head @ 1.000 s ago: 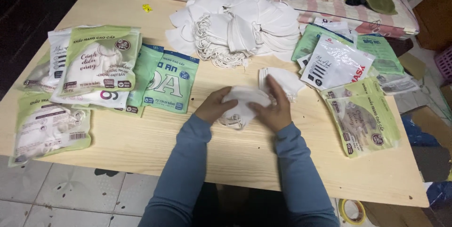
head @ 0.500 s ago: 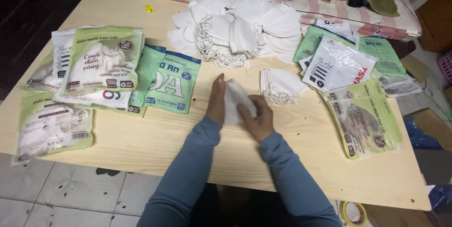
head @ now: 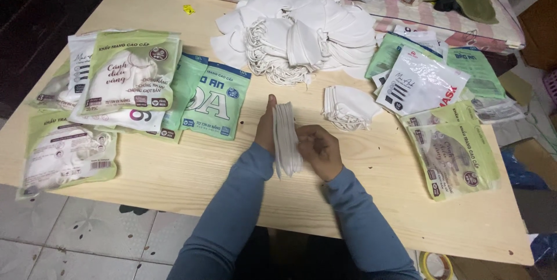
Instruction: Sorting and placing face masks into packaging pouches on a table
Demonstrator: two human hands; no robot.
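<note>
Head view: we now have the stack of white masks stood on edge mid-counter, squared up; a second ago it lay flat under both palms. Left hand is flat against its left face, right hand curled, pinching the right side. Bundle looks gathered. Small mask pile sits just far-right, big loose heap further back, green packets left.
</note>
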